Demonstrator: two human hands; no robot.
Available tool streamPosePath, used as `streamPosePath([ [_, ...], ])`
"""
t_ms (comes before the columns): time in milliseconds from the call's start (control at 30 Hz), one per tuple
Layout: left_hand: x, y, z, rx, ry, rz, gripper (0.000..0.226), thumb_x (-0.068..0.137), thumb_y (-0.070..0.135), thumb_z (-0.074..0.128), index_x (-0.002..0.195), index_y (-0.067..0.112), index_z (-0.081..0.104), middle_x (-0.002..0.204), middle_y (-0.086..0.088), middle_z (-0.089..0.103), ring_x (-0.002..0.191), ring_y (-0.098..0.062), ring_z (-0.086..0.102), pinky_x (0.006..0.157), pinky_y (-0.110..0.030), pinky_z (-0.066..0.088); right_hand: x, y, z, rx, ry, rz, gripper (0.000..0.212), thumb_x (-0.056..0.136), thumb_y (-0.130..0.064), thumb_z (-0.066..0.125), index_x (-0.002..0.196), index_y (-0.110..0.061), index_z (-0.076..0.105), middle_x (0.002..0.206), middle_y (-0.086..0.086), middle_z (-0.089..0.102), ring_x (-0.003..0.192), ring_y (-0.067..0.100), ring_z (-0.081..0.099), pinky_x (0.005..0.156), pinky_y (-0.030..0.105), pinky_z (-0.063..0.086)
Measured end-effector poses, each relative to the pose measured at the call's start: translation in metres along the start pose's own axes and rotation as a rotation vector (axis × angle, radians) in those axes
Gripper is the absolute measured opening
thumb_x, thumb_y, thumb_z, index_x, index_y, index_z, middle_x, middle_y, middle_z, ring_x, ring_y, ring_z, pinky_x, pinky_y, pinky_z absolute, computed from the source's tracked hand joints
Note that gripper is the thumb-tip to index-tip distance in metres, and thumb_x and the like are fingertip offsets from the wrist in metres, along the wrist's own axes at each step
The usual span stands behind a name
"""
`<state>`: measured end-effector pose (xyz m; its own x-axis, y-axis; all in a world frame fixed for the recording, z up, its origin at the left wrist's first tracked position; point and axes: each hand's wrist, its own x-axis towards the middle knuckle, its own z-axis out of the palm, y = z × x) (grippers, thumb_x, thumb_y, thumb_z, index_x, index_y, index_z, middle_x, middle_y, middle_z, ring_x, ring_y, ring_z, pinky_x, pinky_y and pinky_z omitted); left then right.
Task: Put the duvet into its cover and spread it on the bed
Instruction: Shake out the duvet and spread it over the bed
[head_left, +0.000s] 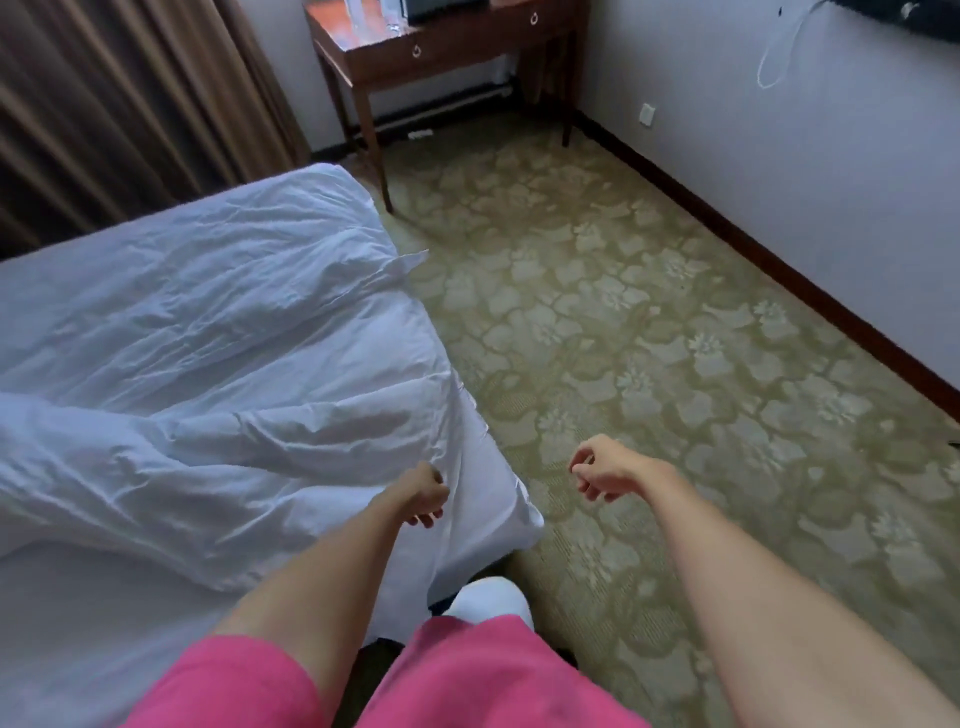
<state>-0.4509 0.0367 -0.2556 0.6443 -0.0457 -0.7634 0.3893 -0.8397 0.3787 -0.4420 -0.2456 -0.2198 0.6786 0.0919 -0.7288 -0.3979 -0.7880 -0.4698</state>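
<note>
while loosely curled, both hands (602, 475) empty

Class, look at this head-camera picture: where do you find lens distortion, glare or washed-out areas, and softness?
Head view: the wide lens bows the baseboard and curtain; the desk top shows a bright orange-red sheen; the white duvet takes a bluish cast, its creases still readable; both the left hand and right hand look slightly soft, as does the carpet pattern.
</note>
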Motion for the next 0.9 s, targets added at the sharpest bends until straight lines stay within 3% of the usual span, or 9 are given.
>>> streamPosePath([
  [133, 0.025, 0.064, -0.009, -0.067, 0.042, 0.011, 0.025, 0.090, 0.007, 0.038, 0.100, 0.002, 0.060, 0.076, -0.006, 0.068, 0.054, -0.017, 0.063, 0.052, -0.024, 0.046, 0.036, -0.008, -0.059, 0.015, -0.027, -0.102, 0.016, 0.100, -0.015, 0.047, 0.103, -0.012, 0.062, 0.086, 0.009, 0.069, 0.066, 0.016, 0.067, 0.058, 0.026, 0.048],
  [233, 0.052, 0.085, -0.021, -0.119, 0.025, -0.084, 0.024, 0.092, 0.008, 0.037, 0.102, 0.003, 0.059, 0.080, -0.008, 0.069, 0.057, -0.019, 0.064, 0.057, -0.026, 0.050, 0.071, -0.014, -0.107, -0.011, 0.001, -0.189, 0.017, 0.099, -0.013, 0.048, 0.102, -0.011, 0.064, 0.086, 0.013, 0.071, 0.066, 0.016, 0.067, 0.056, 0.027, 0.050],
  [367, 0.108, 0.112, -0.032, -0.116, -0.007, -0.190, 0.029, 0.091, 0.008, 0.038, 0.106, -0.001, 0.061, 0.077, -0.005, 0.069, 0.056, -0.018, 0.064, 0.052, -0.024, 0.049, 0.124, 0.002, -0.172, -0.119, -0.005, -0.168, 0.016, 0.099, -0.013, 0.049, 0.100, -0.012, 0.065, 0.086, 0.012, 0.072, 0.066, 0.016, 0.069, 0.055, 0.028, 0.050],
  [500, 0.161, 0.179, -0.052, -0.191, 0.030, -0.096, 0.021, 0.092, 0.009, 0.040, 0.099, 0.003, 0.059, 0.079, -0.006, 0.068, 0.055, -0.017, 0.063, 0.049, -0.023, 0.047, 0.166, 0.005, -0.251, -0.235, 0.000, -0.116, 0.019, 0.098, -0.010, 0.048, 0.102, -0.009, 0.066, 0.088, 0.013, 0.074, 0.066, 0.016, 0.068, 0.057, 0.029, 0.052],
  [633, 0.183, 0.234, -0.087, -0.244, 0.076, -0.022, 0.018, 0.092, 0.010, 0.039, 0.087, 0.006, 0.056, 0.073, -0.004, 0.066, 0.053, -0.015, 0.063, 0.046, -0.022, 0.045, 0.204, -0.033, -0.311, -0.253, 0.035, -0.190, 0.018, 0.099, -0.009, 0.047, 0.098, -0.012, 0.065, 0.086, 0.011, 0.074, 0.068, 0.016, 0.069, 0.060, 0.031, 0.055],
  [767, 0.197, 0.242, -0.131, -0.406, 0.182, -0.071, 0.017, 0.093, 0.009, 0.038, 0.089, 0.007, 0.055, 0.071, -0.005, 0.064, 0.052, -0.016, 0.060, 0.047, -0.023, 0.042, 0.257, -0.085, -0.336, -0.316, -0.034, -0.287, 0.019, 0.100, -0.011, 0.047, 0.098, -0.012, 0.066, 0.085, 0.010, 0.074, 0.068, 0.016, 0.069, 0.061, 0.031, 0.057],
  [900, 0.198, 0.208, -0.135, -0.658, 0.326, -0.294, 0.015, 0.092, 0.010, 0.042, 0.091, 0.007, 0.057, 0.071, -0.008, 0.065, 0.051, -0.018, 0.060, 0.047, -0.020, 0.040, 0.314, -0.141, -0.330, -0.477, -0.217, -0.380, 0.017, 0.101, -0.015, 0.048, 0.096, -0.015, 0.065, 0.087, 0.009, 0.074, 0.070, 0.015, 0.070, 0.061, 0.029, 0.056],
])
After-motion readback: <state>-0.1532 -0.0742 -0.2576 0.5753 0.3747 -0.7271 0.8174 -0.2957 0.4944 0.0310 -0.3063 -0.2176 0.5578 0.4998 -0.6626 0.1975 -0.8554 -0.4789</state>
